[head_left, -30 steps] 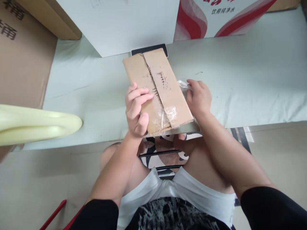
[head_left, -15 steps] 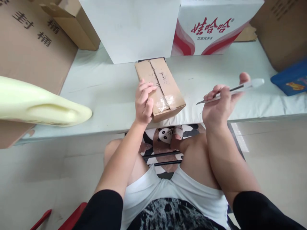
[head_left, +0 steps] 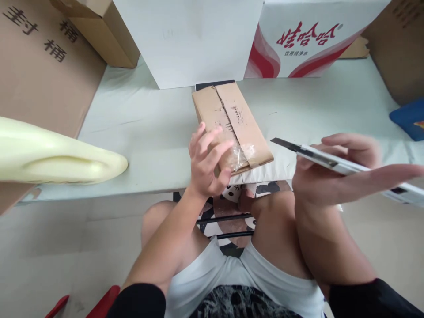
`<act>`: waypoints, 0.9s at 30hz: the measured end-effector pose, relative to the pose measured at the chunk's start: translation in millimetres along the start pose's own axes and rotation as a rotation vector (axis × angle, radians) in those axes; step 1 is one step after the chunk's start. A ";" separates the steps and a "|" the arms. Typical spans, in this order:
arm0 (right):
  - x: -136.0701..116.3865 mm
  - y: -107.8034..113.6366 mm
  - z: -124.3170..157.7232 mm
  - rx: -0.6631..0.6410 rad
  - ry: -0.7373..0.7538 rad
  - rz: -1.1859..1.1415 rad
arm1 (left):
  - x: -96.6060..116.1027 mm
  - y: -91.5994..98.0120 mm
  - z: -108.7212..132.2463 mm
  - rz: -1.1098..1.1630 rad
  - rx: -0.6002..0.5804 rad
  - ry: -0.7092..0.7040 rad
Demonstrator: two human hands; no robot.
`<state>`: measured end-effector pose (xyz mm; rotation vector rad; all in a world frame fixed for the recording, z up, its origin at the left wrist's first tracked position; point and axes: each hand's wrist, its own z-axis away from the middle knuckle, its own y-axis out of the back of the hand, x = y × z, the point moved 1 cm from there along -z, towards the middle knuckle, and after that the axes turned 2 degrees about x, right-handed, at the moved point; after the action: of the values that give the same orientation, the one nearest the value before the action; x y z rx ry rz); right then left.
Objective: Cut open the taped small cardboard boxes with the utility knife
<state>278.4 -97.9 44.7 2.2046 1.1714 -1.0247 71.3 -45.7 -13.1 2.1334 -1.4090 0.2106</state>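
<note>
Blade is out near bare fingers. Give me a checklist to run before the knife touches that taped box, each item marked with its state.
1. Blade of utility knife extended: ok.
2. Firm grip of right hand on knife: cannot tell, blurred.
3. Steadying left hand on cardboard box: ok.
4. Left fingertips off the taped seam: not ok, they reach it.
5. Box flat on table: ok, at the near edge.

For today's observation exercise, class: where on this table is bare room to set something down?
Bare cloth lies left of the small box, toward the big brown carton, and right of it, before the blue object. The back is crowded: white box, red-and-white carton.
</note>
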 end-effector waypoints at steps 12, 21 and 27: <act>-14.4 -4.8 14.4 -0.164 0.128 0.341 | 4.8 -0.9 8.6 0.048 -0.140 -0.086; -16.9 -0.8 6.5 -0.381 0.108 0.396 | 6.5 -4.7 11.0 0.052 -0.109 -0.091; -17.2 -2.0 5.9 -0.410 0.212 0.383 | 8.5 -5.3 9.3 0.000 -0.103 -0.088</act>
<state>268.0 -109.6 54.3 2.1167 0.8922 -0.3645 78.1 -56.0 -19.1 2.0807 -1.4371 0.0430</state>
